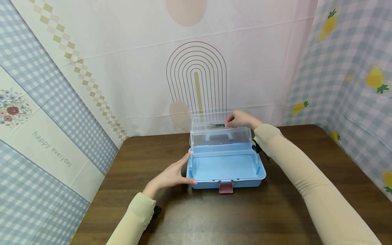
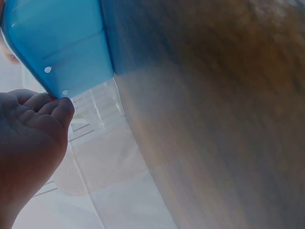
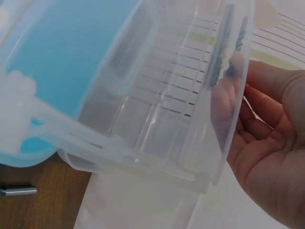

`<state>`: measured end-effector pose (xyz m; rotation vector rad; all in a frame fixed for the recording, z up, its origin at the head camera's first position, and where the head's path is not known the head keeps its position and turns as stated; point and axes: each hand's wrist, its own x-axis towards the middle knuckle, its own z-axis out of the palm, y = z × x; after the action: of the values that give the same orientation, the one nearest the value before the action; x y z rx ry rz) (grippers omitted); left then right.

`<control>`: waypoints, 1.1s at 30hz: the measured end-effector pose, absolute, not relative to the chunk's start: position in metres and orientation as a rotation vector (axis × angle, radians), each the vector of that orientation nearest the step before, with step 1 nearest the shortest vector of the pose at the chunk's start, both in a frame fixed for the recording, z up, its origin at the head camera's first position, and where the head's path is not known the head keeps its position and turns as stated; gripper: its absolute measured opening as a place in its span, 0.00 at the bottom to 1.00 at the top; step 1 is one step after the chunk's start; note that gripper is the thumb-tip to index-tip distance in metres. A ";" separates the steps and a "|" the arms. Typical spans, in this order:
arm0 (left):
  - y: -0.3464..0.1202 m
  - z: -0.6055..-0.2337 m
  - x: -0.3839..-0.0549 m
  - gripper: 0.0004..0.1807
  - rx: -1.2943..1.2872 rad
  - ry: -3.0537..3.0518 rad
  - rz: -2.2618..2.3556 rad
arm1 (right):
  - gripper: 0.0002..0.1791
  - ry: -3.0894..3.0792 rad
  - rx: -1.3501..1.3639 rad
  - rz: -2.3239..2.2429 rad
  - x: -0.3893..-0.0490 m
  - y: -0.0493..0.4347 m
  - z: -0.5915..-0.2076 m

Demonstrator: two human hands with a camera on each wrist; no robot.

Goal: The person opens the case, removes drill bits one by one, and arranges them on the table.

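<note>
Head view: right hand (image 1: 241, 119) pinches thin rods (image 1: 215, 125) at the clear tray (image 1: 198, 127), likely storing them; next probably calls for gentle release. Left hand (image 1: 171, 175) spreads against blue box (image 1: 245, 184).

Dark brown worktop (image 1: 245, 217), streaky wood grain, far corners rounded. Pale sheen on near part, soft shadows around. Blue plastic box (image 1: 226, 166) sits flat on it, about midway between sides, dark pink clasp (image 1: 226, 187) facing near edge. Small silvery piece (image 3: 19, 191) shows against wood beside box; cannot tell whether it touches worktop.
</note>
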<state>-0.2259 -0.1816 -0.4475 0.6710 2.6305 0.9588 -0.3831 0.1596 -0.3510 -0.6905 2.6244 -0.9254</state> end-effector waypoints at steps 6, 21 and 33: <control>-0.182 -0.448 -0.226 0.68 0.676 2.628 0.963 | 0.10 2.617 -0.647 -0.980 -0.388 0.162 -0.348; -0.180 -0.446 -0.225 0.68 0.665 2.617 0.965 | 0.13 2.688 -0.598 -1.035 -0.384 0.175 -0.329; -0.180 -0.446 -0.223 0.68 0.665 2.624 0.964 | 0.14 2.769 -0.557 -1.044 -0.377 0.214 -0.322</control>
<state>-0.2228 -0.1801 -0.4460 0.6651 2.6244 0.9638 -0.3774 0.2136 -0.3220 -0.5574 2.7688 -1.0444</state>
